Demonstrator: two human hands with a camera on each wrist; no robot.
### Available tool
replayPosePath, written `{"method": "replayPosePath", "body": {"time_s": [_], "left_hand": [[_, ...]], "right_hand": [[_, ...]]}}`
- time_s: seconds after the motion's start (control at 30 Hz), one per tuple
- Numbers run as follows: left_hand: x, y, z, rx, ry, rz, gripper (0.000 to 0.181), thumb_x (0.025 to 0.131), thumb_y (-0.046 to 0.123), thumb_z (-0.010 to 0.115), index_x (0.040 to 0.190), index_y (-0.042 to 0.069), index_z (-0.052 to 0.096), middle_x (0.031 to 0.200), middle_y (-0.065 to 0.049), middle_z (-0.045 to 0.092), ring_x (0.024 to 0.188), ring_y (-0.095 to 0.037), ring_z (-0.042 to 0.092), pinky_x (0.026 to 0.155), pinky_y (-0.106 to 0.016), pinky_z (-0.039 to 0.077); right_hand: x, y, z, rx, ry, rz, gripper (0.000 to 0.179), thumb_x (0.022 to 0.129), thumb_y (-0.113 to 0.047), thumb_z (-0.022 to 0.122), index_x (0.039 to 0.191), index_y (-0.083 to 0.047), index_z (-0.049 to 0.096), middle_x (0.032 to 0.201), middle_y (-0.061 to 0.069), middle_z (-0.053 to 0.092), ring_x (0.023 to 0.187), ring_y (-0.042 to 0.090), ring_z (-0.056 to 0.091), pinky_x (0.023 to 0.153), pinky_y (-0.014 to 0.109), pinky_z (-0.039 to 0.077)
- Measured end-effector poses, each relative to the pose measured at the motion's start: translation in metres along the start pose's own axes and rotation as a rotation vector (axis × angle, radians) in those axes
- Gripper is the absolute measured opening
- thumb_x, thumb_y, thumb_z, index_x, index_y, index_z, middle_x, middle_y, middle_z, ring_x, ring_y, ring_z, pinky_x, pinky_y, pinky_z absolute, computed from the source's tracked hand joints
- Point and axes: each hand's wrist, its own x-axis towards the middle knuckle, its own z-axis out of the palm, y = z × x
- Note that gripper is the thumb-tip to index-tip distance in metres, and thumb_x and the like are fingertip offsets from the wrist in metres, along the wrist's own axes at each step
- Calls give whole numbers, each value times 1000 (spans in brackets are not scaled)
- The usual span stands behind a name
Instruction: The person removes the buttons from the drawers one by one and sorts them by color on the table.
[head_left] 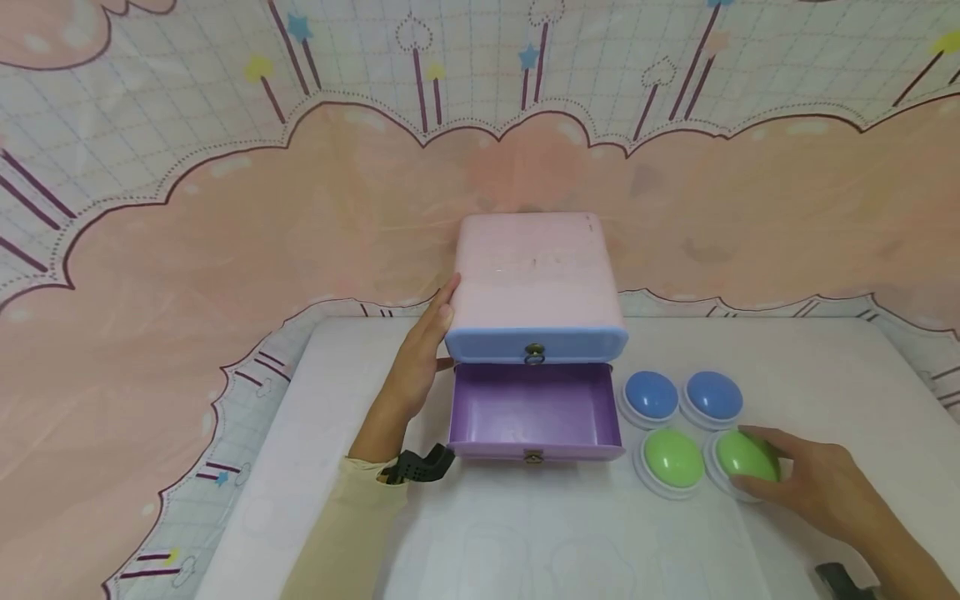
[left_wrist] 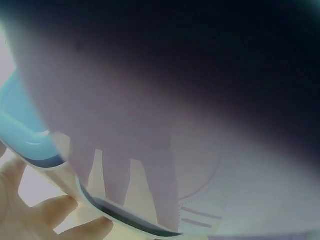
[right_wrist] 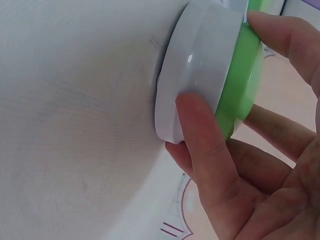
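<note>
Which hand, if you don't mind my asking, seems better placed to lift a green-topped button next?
Probably the right hand: it grips the rightmost green-topped button. The left hand is across at the drawer unit, against its left side.

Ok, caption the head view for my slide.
Left hand touching a pink-topped box, its purple drawer open; right hand gripping the right-hand green dome, a blue dome behind it.

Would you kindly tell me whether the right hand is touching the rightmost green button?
Touching: the right wrist view shows the right hand gripping the green button around its sides.
</note>
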Motion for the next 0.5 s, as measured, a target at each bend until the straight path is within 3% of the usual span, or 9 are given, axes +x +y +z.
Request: {"method": "replayPosePath", "body": {"time_s": [0.5], "left_hand": [[1, 1, 0, -15, -2, -3, 47, 108, 51, 34, 156, 53, 31, 167, 22, 19, 152, -24, 26, 105, -74, 39]], "right_hand": [[1, 1, -6, 6, -24, 3, 96, 75, -69, 78, 143, -4, 56, 132, 33, 61, 117, 59, 51, 88, 71, 48]]}}
